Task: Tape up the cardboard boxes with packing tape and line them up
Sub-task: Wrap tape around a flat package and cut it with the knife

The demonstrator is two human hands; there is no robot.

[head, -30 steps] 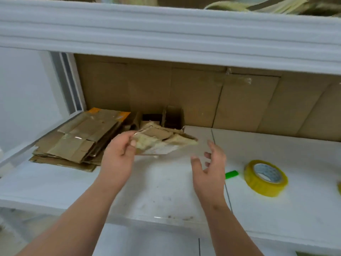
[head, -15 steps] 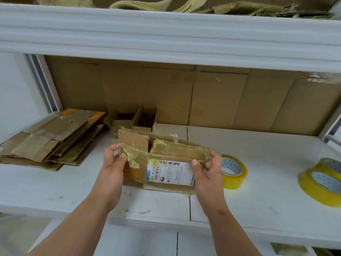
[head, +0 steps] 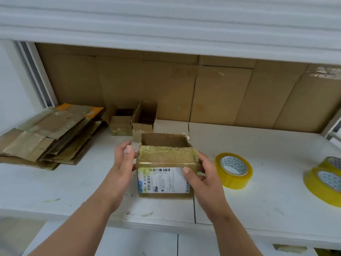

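A small cardboard box (head: 164, 159) stands on the white shelf (head: 258, 209), squared up, with its top open. Old yellowish tape wraps its upper front, and a white shipping label covers the front face. My left hand (head: 121, 167) presses against the box's left side with fairly straight fingers, thumb near the top corner. My right hand (head: 201, 174) grips the right side, thumb on the label and fingers curled round the edge. A roll of yellow packing tape (head: 233, 170) lies flat just right of my right hand.
A pile of flattened cardboard boxes (head: 49, 133) lies at the left. Two small open boxes (head: 121, 124) (head: 144, 117) stand behind the held one. Two more tape rolls (head: 324, 185) sit at the right edge. Cardboard sheets (head: 221, 93) line the back; an upper shelf (head: 166, 24) overhangs.
The flattened box that my left hand lifted from the pile has been opened into a square shape between both hands and now stands upright on the shelf.
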